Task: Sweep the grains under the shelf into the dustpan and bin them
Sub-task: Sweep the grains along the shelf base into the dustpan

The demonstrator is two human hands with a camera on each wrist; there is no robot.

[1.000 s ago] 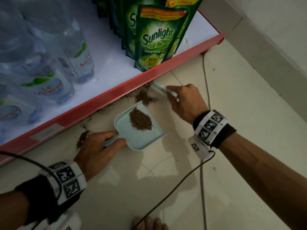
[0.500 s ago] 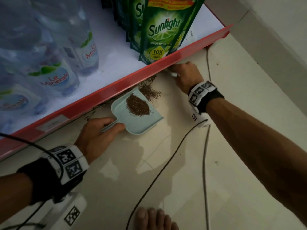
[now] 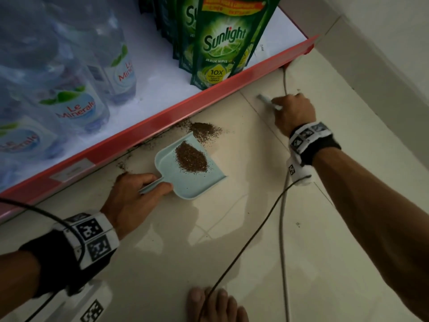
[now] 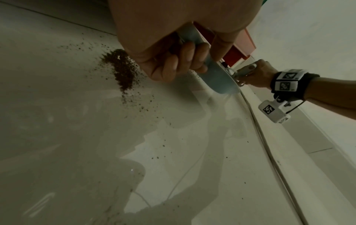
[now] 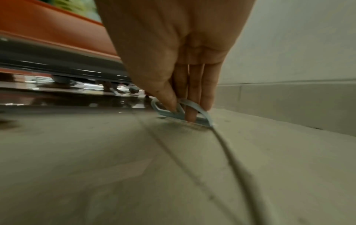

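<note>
A light blue dustpan [image 3: 197, 184] lies on the floor tiles by the red shelf edge [image 3: 162, 117], with a heap of brown grains [image 3: 191, 159] in it. More grains [image 3: 205, 131] lie on the floor at its mouth, under the shelf lip. My left hand [image 3: 137, 194] grips the dustpan handle [image 3: 151, 185]; in the left wrist view the fingers [image 4: 192, 60] curl round it and another grain pile [image 4: 121, 70] lies beside them. To the right, my right hand [image 3: 294, 112] holds a small pale blue brush [image 3: 267, 101] low on the floor; its fingers [image 5: 192, 106] pinch the brush handle [image 5: 202, 112].
Green Sunlight pouches [image 3: 222, 43] and water bottles [image 3: 76, 101] stand on the shelf. Two cables [image 3: 282, 228] run across the floor by my right wrist. My bare foot [image 3: 216, 303] is at the bottom edge. A wall [image 3: 383, 54] closes the right side.
My right hand has drawn the brush to the right, away from the shelf edge and the grain pile. The left hand and the dustpan have stayed in place.
</note>
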